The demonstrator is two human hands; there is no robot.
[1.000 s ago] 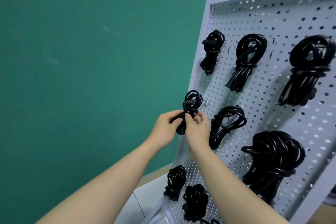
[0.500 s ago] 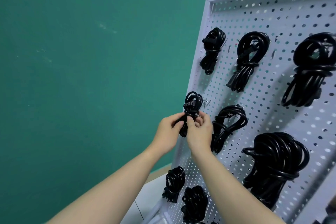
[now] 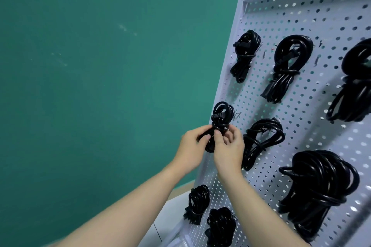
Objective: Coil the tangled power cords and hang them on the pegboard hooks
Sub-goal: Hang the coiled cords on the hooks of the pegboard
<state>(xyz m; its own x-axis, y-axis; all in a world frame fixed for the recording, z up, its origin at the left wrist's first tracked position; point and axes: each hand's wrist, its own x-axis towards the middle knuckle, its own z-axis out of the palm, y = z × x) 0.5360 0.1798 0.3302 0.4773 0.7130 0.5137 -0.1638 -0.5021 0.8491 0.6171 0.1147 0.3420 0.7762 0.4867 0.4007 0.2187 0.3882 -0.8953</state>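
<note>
A small coiled black power cord (image 3: 221,114) is held up at the left edge of the white pegboard (image 3: 313,126), its top loop beside a metal hook (image 3: 237,114). My left hand (image 3: 192,148) grips the coil's lower part from the left. My right hand (image 3: 227,146) pinches the wrapped waist of the coil from the right. The bottom of the coil is hidden behind my fingers. Whether the loop sits on the hook I cannot tell.
Several other coiled black cords hang on the pegboard: one at top left (image 3: 246,55), one beside it (image 3: 289,66), one right of my hands (image 3: 261,140), a big bundle lower right (image 3: 319,188), two at the bottom (image 3: 198,202). A green wall (image 3: 100,86) stands behind.
Both hands stay on the small coil at the same hook; my fingers have shifted slightly around its waist. The camera view has drifted a little.
</note>
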